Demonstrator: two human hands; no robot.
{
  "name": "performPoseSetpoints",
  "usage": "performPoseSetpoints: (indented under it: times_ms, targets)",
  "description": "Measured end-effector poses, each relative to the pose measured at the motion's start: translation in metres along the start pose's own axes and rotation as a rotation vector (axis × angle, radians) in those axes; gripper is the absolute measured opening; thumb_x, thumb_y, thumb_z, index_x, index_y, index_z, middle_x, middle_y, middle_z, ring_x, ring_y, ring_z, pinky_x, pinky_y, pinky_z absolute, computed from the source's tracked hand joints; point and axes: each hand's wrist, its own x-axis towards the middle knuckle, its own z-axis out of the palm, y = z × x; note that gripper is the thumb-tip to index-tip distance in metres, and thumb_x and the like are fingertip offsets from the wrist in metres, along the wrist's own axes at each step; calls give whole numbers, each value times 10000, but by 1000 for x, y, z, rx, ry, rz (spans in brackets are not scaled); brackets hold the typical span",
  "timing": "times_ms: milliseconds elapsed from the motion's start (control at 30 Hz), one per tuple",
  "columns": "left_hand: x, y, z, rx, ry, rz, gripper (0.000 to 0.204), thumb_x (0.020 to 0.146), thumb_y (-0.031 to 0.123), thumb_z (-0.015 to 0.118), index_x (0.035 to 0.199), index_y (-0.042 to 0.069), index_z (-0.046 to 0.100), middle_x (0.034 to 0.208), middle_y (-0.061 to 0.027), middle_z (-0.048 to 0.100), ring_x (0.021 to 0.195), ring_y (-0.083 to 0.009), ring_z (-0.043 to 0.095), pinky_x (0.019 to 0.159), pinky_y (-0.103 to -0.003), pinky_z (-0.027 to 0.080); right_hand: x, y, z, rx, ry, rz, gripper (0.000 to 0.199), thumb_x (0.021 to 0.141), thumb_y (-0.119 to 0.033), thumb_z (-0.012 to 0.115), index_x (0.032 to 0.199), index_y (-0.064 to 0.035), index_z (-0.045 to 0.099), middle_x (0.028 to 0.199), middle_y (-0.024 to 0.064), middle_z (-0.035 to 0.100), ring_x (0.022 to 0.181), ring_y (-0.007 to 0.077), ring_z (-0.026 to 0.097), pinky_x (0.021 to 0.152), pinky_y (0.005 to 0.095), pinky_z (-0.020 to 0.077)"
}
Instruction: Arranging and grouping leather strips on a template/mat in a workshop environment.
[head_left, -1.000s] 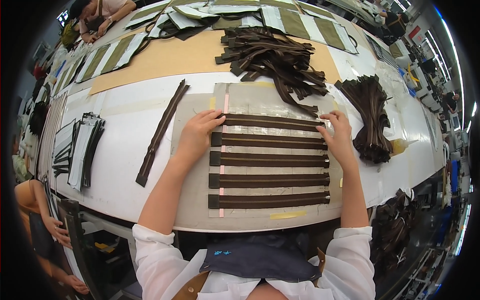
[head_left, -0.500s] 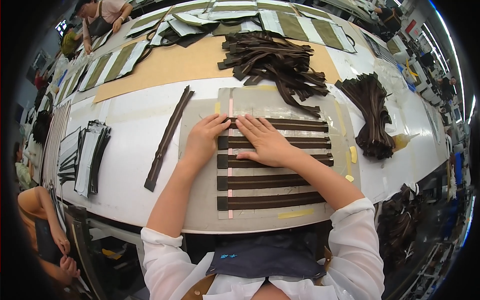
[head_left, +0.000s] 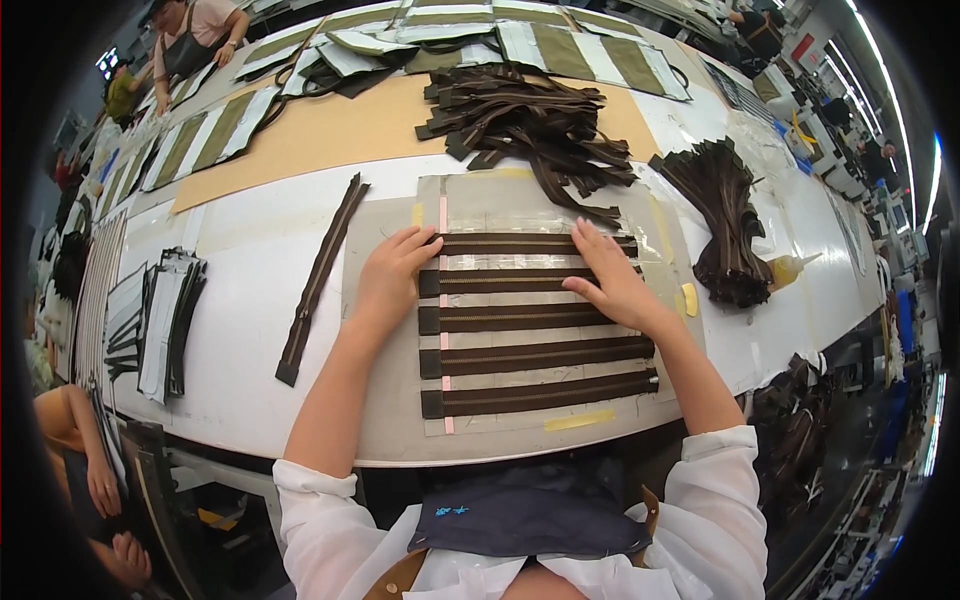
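Observation:
Several dark brown zippers lie in parallel rows across a grey board with a pink strip [head_left: 444, 212] down its left side. My left hand [head_left: 386, 278] rests at the left end of the farthest zipper [head_left: 510, 244], fingers stretched and the tips on that end, which they hide. Toward the same zipper's right end, my right hand [head_left: 615, 275] lies flat with thumb and fingers apart; its palm covers part of the second zipper [head_left: 500, 281]. The nearest zipper [head_left: 540, 393] lies by the board's front edge. Left of the board, a loose zipper [head_left: 322, 280] slants on the white table.
Beyond the board sits a loose zipper pile [head_left: 515, 110]; at right stand a tied zipper bundle [head_left: 728, 220] and a yellowish squeeze bottle [head_left: 790, 268]. Striped fabric panels [head_left: 590, 55] line the far side. White-and-black pieces [head_left: 165, 320] are stacked left. A co-worker [head_left: 195, 40] works at far left.
My right hand has slid right along the farthest zipper, from near its left end to its right end. My left hand stays at the left end. The whole view has shifted slightly.

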Motion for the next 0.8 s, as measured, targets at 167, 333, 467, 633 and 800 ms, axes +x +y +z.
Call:
performPoseSetpoints:
  times_ms: [167, 333, 467, 633, 800]
  targets:
    - [-3, 8, -3, -31, 2, -78, 434, 805, -125, 535, 1149, 64, 721, 1337, -140, 609, 1273, -319, 537, 1058, -422, 454, -38, 21, -36, 72, 452, 32, 463, 986, -267, 607, 1363, -6, 544, 1417, 202, 526, 1327, 325, 483, 1115, 401, 359]
    - [0, 4, 1, 47, 25, -49, 494, 821, -127, 481, 1266, 23, 634, 1384, -151, 575, 1315, -343, 498, 1111, -431, 405, -102, 65, -44, 231, 629, 440, 175, 953, -101, 618, 1055, 20, 692, 913, 129, 693, 799, 250, 641, 750, 349, 500]
    - [2, 6, -3, -3, 9, 0, 524, 831, -135, 483, 1319, 22, 591, 1386, -142, 582, 1333, -334, 488, 1103, -438, 407, -131, 67, -40, 89, 597, 543, 151, 932, -97, 631, 1003, 27, 679, 875, 141, 676, 777, 262, 636, 728, 363, 499]
    - [2, 14, 2, -78, -21, -39, 382, 965, 21, 535, 1345, 23, 575, 1385, -138, 586, 1340, -329, 484, 1106, -426, 400, -145, 67, -28, 45, 589, 578, 128, 921, -94, 633, 935, 31, 658, 856, 137, 668, 773, 279, 627, 717, 375, 495]
    - [-2, 7, 0, -61, 10, -49, 346, 994, 90, 540, 1330, 24, 588, 1380, -142, 588, 1343, -337, 474, 1105, -427, 394, -164, 49, -36, 321, 388, 702, 225, 859, -173, 734, 898, 17, 620, 817, 97, 605, 755, 231, 560, 748, 357, 485]
